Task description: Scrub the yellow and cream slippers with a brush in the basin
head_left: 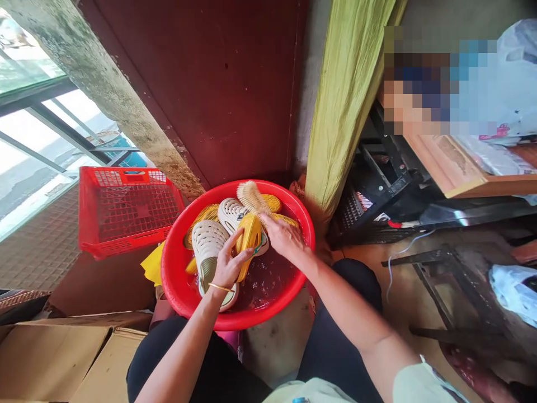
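A red basin of water stands between my knees. In it lie a cream clog with holes, a second cream clog behind it, and several yellow shoes, partly hidden. My left hand, a thin bangle on its wrist, is closed around a yellow shoe, tilted above the water. My right hand grips a scrub brush with pale bristles, beside that shoe's upper end. Whether the bristles touch the shoe I cannot tell.
A red plastic crate sits left of the basin, with cardboard boxes at the lower left. Behind are a dark red panel and a yellow-green curtain. A wooden tabletop and black metal frame stand right.
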Demonstrator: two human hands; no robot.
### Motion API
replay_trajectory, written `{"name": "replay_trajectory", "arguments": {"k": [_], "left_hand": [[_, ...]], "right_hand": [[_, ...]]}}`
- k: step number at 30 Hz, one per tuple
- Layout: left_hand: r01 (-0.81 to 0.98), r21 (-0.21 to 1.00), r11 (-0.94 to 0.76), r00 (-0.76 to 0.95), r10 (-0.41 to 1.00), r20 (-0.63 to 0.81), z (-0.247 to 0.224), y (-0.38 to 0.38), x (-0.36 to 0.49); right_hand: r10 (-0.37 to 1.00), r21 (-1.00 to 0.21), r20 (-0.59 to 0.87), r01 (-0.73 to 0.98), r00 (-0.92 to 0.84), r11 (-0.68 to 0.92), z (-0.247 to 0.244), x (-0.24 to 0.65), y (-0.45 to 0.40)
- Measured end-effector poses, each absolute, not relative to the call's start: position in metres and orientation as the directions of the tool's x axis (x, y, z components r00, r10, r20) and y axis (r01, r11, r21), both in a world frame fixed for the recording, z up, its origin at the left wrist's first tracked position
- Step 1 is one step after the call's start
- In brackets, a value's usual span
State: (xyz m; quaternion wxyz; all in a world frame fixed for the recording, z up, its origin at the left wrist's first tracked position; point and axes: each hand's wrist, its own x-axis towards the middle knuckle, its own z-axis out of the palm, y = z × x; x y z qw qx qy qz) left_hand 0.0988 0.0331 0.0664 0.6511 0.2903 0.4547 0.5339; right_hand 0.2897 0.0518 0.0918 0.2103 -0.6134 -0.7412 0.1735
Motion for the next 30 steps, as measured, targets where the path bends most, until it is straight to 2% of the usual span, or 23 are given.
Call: {"name": "replay_trajectory", "arguments": {"k": [3, 5, 7, 9, 11, 13, 16, 18, 20, 23, 25, 28, 30], "left_hand": [[-0.431, 0.882, 0.190, -0.045, 0.972, -0.231, 0.071, 0.037, 0.091], [-0.536, 0.825, 0.180, -0.079, 0.962, -0.261, 0.077, 0.048, 0.077], [-0.645, 0.751, 0.142, -0.133, 0.947, -0.293, 0.084, 0.059, 0.061], [-0.712, 0.698, 0.070, -0.202, 0.932, -0.300, 0.089, 0.069, 0.048], [-0.736, 0.676, 0.041, -0.223, 0.928, -0.299, 0.089, 0.073, 0.043], [-0.723, 0.686, 0.087, -0.178, 0.935, -0.306, 0.085, 0.070, 0.052], [-0.637, 0.742, 0.208, -0.035, 0.954, -0.298, 0.074, 0.056, 0.084], [-0.581, 0.777, 0.242, 0.054, 0.964, -0.260, 0.067, 0.046, 0.104], [-0.548, 0.795, 0.259, 0.080, 0.963, -0.259, 0.062, 0.041, 0.114], [-0.549, 0.790, 0.274, -0.009, 0.943, -0.333, 0.061, 0.047, 0.104], [-0.572, 0.781, 0.253, -0.088, 0.927, -0.364, 0.066, 0.058, 0.088], [-0.601, 0.795, 0.084, -0.264, 0.918, -0.297, 0.079, 0.073, 0.058], [-0.583, 0.812, -0.010, -0.328, 0.918, -0.225, 0.088, 0.078, 0.042]], "right_hand": [[0.973, -0.663, 0.200, 0.715, -0.117, 0.222, 0.094, 0.297, 0.060], [0.957, -0.748, 0.241, 0.598, -0.163, 0.290, 0.096, 0.295, 0.048], [0.935, -0.817, 0.200, 0.476, -0.294, 0.324, 0.099, 0.291, 0.027], [0.885, -0.865, 0.056, 0.421, -0.463, 0.275, 0.101, 0.288, 0.006], [0.803, -0.865, -0.091, 0.447, -0.589, 0.230, 0.103, 0.286, -0.005], [0.768, -0.842, -0.151, 0.488, -0.622, 0.230, 0.103, 0.284, -0.005], [0.844, -0.841, -0.183, 0.525, -0.504, 0.131, 0.098, 0.277, 0.014], [0.874, -0.862, -0.246, 0.506, -0.419, 0.000, 0.093, 0.272, 0.030], [0.877, -0.885, -0.273, 0.461, -0.396, -0.068, 0.089, 0.269, 0.040], [0.841, -0.912, -0.273, 0.403, -0.467, -0.072, 0.090, 0.270, 0.038], [0.770, -0.912, -0.293, 0.409, -0.567, -0.046, 0.094, 0.276, 0.028], [0.680, -0.886, -0.271, 0.453, -0.681, 0.101, 0.100, 0.295, 0.012], [0.682, -0.847, -0.261, 0.501, -0.683, 0.177, 0.102, 0.311, 0.007]]}}
